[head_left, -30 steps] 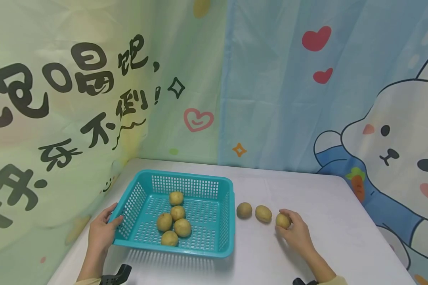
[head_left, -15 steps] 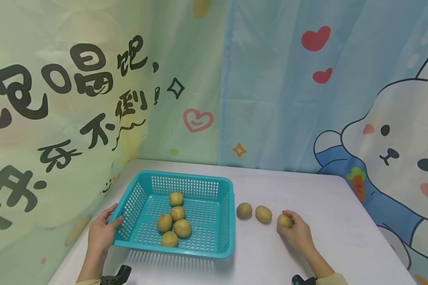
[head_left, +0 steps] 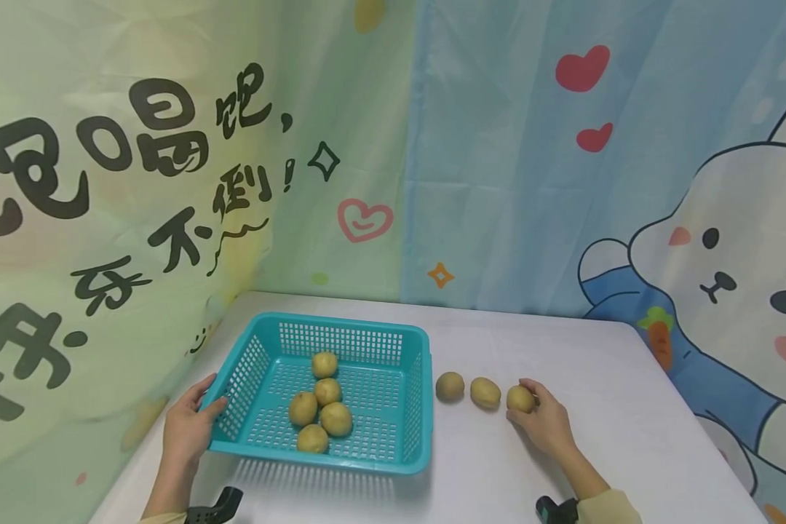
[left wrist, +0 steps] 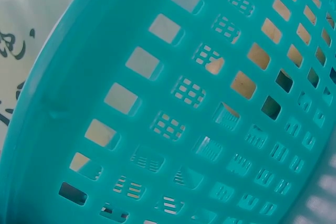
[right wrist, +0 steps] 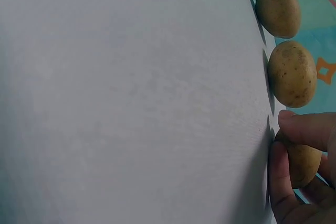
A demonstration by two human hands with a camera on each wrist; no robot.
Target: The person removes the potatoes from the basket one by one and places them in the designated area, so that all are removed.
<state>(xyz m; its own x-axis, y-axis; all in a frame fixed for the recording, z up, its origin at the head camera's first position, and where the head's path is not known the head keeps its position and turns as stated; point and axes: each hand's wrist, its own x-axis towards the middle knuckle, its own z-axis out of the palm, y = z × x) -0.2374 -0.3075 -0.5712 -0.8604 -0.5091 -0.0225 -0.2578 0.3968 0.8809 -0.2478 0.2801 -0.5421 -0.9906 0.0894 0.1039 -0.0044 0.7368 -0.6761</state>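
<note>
My left hand (head_left: 188, 420) grips the left rim of a teal plastic basket (head_left: 321, 464), thumb over the edge. Inside the basket lie several potatoes (head_left: 336, 419) in a loose cluster. The left wrist view is filled by the basket's slotted wall (left wrist: 157, 93), and the hand does not show there. Right of the basket, my right hand (head_left: 547, 422) holds a potato (head_left: 520, 399) at the table surface, its fingers curled round it. Two more potatoes, one beside the basket (head_left: 450, 386) and one in the middle (head_left: 485, 393), complete a row with the held one.
A white tablecloth (head_left: 498, 473) covers the table. Behind it hangs a printed curtain (head_left: 485, 182) with hearts, lettering and a cartoon rabbit. The basket's right wall stands close to the nearest potato of the row.
The right hand and its potato have shifted only slightly, rightward and then back left. The left hand, the basket and the other potatoes stay where they were.
</note>
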